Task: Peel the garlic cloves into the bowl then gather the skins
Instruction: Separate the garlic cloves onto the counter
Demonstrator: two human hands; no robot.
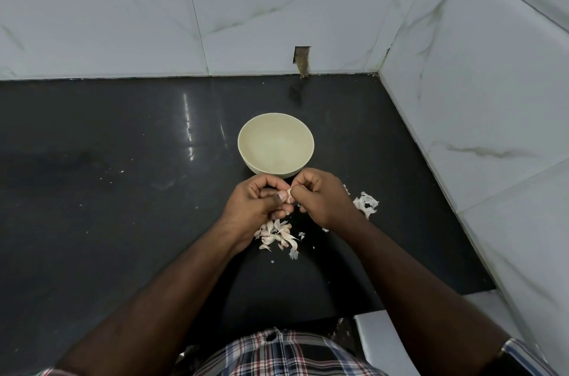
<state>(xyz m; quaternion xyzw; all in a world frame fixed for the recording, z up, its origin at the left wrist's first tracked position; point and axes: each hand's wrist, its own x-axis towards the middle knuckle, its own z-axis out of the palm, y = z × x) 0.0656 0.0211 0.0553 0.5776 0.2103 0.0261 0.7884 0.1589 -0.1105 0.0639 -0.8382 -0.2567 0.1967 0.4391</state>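
From my remote screen I see first the fingers: those of the left hand point(258, 202) are curled tight, and its thumb presses a small pale garlic clove with pinkish papery skin point(288, 194) against them. The fingers of the right hand point(320, 197) are also curled, and their tips pinch the same clove from the other side, so both hands hold it together between them. How much skin is on the clove I cannot tell, because the fingers cover most of it.

The two hands meet just in front of the round cream-coloured bowl point(276, 146), which stands upright on the glossy black stone desk point(123, 190). The right knuckles overlap the near wall of the bowl in this view; if they touch it I cannot tell. The inside of the bowl shows only its plain bottom.

Below the left hand, on the desk, lies a loose heap of unpeeled pinkish-white garlic cloves point(277, 235), with some small flakes around it. To the right of the right hand, a little apart, lies a small pile of white papery garlic skins point(366, 205).

Behind the desk and at its right side stand white marble-pattern wall tiles point(308, 6). At the bottom edge I see a checked shirt point(277, 354).
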